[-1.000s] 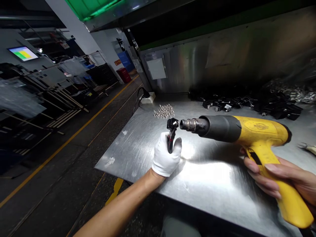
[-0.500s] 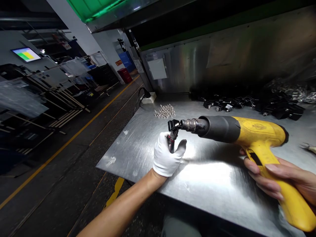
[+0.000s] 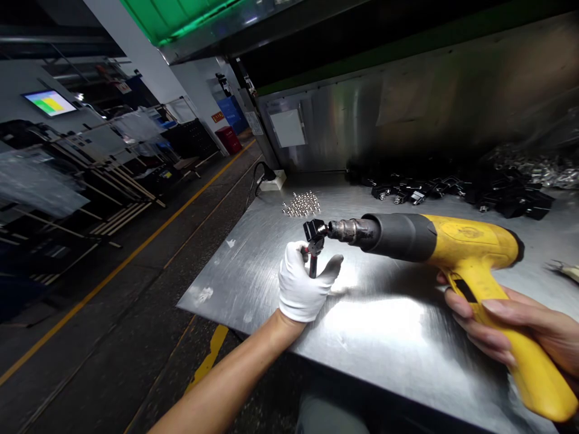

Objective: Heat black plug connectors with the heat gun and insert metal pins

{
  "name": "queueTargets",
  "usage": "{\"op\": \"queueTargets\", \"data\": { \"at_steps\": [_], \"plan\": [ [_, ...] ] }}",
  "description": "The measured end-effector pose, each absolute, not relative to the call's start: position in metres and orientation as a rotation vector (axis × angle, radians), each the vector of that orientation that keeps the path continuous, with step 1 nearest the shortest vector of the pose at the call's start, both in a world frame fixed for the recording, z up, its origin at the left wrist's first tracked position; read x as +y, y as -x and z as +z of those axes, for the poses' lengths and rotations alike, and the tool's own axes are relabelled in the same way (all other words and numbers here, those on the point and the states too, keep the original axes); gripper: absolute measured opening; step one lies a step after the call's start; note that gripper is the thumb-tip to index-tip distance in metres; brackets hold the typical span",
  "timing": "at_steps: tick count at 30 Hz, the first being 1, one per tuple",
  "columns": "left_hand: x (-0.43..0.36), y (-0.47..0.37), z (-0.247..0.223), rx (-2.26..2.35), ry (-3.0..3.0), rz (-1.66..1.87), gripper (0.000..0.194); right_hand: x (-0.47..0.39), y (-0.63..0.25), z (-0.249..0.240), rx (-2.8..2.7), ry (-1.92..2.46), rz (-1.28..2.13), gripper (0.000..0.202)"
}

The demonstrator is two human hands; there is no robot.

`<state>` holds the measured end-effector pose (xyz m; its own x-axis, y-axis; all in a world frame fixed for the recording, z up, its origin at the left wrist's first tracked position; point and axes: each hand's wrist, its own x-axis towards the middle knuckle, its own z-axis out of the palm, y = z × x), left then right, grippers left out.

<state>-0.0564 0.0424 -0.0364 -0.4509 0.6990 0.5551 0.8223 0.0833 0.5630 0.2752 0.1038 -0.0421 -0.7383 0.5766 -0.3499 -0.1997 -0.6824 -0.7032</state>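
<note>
My left hand (image 3: 302,286), in a white glove, is closed round the dark handles of pliers (image 3: 313,264) with a little red on them. A small black part (image 3: 313,230) sits at the jaws, with a shiny metal bit on its right side. My bare right hand (image 3: 520,325) grips the yellow handle of a heat gun (image 3: 470,238). The gun lies level, its stained metal nozzle (image 3: 353,231) pointing left, its tip right beside the metal bit. Whether they touch, I cannot tell.
Small shiny metal pieces (image 3: 302,205) lie grouped on the steel table (image 3: 375,349). Black parts (image 3: 511,196) are heaped along the back right, near a pile of metal pieces (image 3: 552,172). A white power strip (image 3: 272,181) with a plug stands at the back left corner.
The heat gun, pliers and black part have shifted very slightly left. The black part appears tilted a little differently at the nozzle. Both hands keep their hold.
</note>
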Motion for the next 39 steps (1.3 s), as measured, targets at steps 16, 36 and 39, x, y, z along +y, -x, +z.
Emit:
{"op": "queueTargets", "data": {
  "at_steps": [16,36,39],
  "plan": [
    [0.043,0.054,-0.038,-2.275,1.56,-1.373,0.038,0.104,-0.272,-0.035,-0.967,0.799,2.42,0.031],
    [0.013,0.109,0.002,-2.975,2.465,-1.984,0.038,0.096,-0.272,-0.033,-1.079,0.966,2.299,0.041],
    [0.015,0.116,0.0,-2.991,2.523,-2.054,0.039,0.095,-0.27,-0.028,-1.091,0.997,2.26,0.037]
  ]
}}
